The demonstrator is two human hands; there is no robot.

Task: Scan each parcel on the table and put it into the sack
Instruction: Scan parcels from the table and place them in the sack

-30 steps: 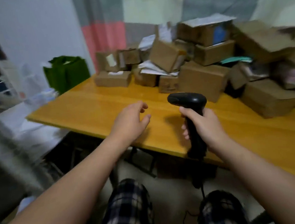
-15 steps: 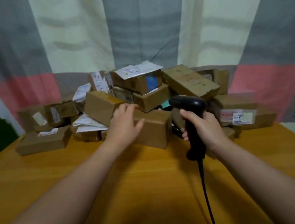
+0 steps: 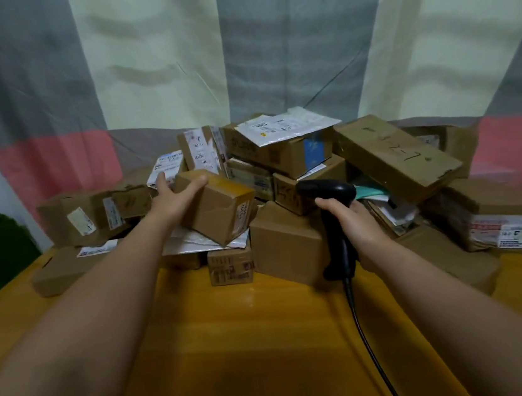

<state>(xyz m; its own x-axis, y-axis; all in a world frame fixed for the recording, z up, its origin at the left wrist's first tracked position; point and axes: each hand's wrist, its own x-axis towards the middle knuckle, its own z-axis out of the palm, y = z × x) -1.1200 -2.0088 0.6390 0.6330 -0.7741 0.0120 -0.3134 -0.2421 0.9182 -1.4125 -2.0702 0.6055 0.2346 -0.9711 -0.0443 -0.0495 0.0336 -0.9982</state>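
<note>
Small brown cardboard parcel point(image 3: 218, 209) tilted atop pile point(image 3: 284, 158), rear of yellow wooden bench point(image 3: 238, 348) | left hand point(image 3: 171, 197) fingers clasp its top end | right hand point(image 3: 359, 223) fingers wrapped round black handheld scanner point(image 3: 326, 189) | next: lift clear, turn label toward scanner

The table point(image 3: 238, 348) is smooth varnished wood. The parcel point(image 3: 219, 216) is matt brown cardboard, its top edge under glossy tape point(image 3: 235, 189). The scanner point(image 3: 327, 189) is black plastic, faintly shiny. The curtain point(image 3: 154, 62) is matt cloth; the white mailer point(image 3: 287, 125) is glossy film
</note>
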